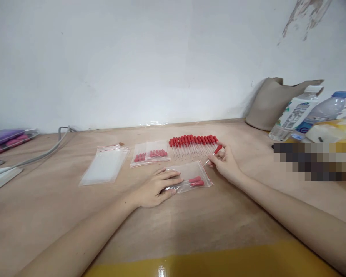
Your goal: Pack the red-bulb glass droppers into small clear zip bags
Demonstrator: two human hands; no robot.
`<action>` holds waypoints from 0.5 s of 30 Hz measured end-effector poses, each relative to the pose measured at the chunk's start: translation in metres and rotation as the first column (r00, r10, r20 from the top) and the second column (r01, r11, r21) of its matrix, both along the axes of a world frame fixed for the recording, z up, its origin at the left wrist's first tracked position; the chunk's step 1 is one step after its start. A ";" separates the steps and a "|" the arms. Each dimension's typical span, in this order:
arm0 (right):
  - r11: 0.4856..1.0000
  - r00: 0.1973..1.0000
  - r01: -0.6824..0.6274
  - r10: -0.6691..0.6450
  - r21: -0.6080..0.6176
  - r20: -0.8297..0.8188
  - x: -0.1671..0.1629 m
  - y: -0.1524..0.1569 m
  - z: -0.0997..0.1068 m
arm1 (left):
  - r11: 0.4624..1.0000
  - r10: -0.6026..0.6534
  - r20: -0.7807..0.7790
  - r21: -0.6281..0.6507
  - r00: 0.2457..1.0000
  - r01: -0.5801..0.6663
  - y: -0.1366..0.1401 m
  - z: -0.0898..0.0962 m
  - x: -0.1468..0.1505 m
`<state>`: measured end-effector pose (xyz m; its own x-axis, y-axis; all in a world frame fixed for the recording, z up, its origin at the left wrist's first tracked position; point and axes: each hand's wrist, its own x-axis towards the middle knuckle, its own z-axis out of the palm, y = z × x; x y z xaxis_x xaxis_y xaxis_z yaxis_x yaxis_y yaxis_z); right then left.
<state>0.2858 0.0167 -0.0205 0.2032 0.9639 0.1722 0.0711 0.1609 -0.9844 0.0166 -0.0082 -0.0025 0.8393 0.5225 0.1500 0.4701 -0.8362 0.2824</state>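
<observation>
My right hand (225, 163) pinches a glass dropper with a red rubber bulb (218, 149), its thin tip pointing down-left at the red-edged mouth of a clear zip bag (190, 169). Whether the tip has entered the bag I cannot tell. Across the bag's left end my left hand (157, 188) rests with fingers spread, pressing it to the table. Two droppers with red bulbs (196, 181) lie inside the bag, their stems partly under my fingers. Behind it, a row of red-bulbed droppers (192, 141) lies side by side, stems toward me.
Filled zip bags (150, 153) with red bulbs overlap left of the row. Further left lies a stack of flat zip bags (105, 165). A grey cable (53, 148) crosses the left side. Plastic bottles (296, 113) and a grey-brown container (272, 104) stand at right before the wall.
</observation>
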 end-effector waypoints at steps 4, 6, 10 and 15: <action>0.989 0.980 -0.130 0.117 -0.074 -0.163 -0.001 -0.004 -0.004 | 1.000 0.000 -0.004 0.019 1.000 0.000 -0.001 0.000 0.000; 0.964 0.954 -0.237 0.209 -0.117 -0.215 0.003 -0.006 -0.004 | 1.000 0.009 -0.005 0.025 1.000 -0.009 -0.001 -0.001 0.000; 0.917 0.933 -0.356 0.336 -0.180 -0.131 0.019 -0.005 0.000 | 0.999 0.020 -0.016 0.036 1.000 -0.019 -0.002 -0.001 -0.001; 0.846 0.862 -0.471 0.501 -0.248 0.071 0.039 0.000 0.003 | 0.998 0.028 -0.028 0.049 0.999 -0.027 -0.001 -0.001 -0.001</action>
<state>0.3248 0.0171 -0.0176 -0.3109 0.9487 -0.0578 0.1670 -0.0053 -0.9859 0.0156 -0.0090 -0.0038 0.8291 0.5381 0.1516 0.5005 -0.8353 0.2276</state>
